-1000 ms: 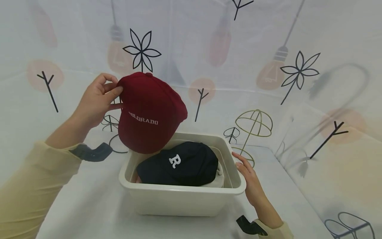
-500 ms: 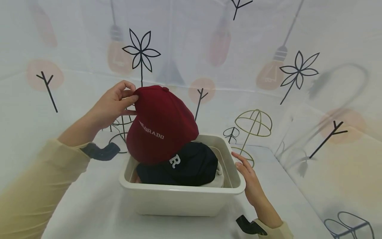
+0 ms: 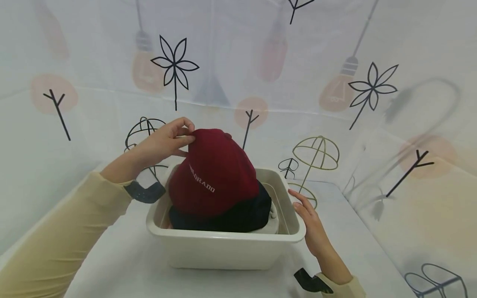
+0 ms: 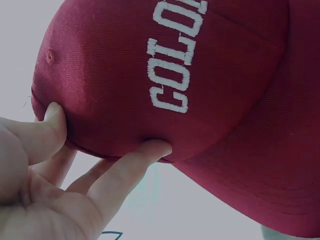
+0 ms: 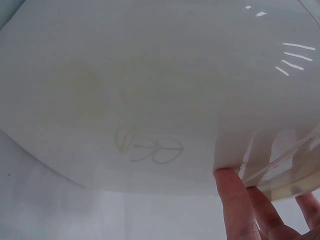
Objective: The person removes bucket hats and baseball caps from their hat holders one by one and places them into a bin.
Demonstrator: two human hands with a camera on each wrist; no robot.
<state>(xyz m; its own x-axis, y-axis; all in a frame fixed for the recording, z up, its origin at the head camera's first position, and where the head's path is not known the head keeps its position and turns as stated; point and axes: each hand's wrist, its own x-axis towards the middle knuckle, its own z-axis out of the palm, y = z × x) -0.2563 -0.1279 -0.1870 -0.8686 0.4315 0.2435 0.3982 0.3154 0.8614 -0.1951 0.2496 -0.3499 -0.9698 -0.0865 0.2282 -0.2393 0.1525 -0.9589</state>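
Observation:
My left hand [image 3: 158,145] pinches the edge of a dark red baseball cap [image 3: 223,165] with white COLORADO lettering. In the left wrist view, thumb and fingers press into the side of the crown [image 4: 115,75]. The red cap hangs over a white plastic bin [image 3: 227,248], its brim down among the caps inside. Below it lies a navy cap [image 3: 242,217], its front letter now covered. A pale cap [image 3: 272,225] shows under the navy one. My right hand [image 3: 314,227] rests against the bin's right side, its extended fingers touching the outer wall [image 5: 200,100].
A gold wire hat stand [image 3: 316,159] stands behind the bin to the right. A black wire stand [image 3: 130,136] is partly hidden behind my left hand. A dark wire rack [image 3: 436,285] sits at the lower right. Patterned white cloth [image 3: 223,49] hangs behind the table.
My left hand has carried the red cap rightward and down, from above the bin's left rim onto the navy cap, hiding its letter R. The right hand has stayed at the bin.

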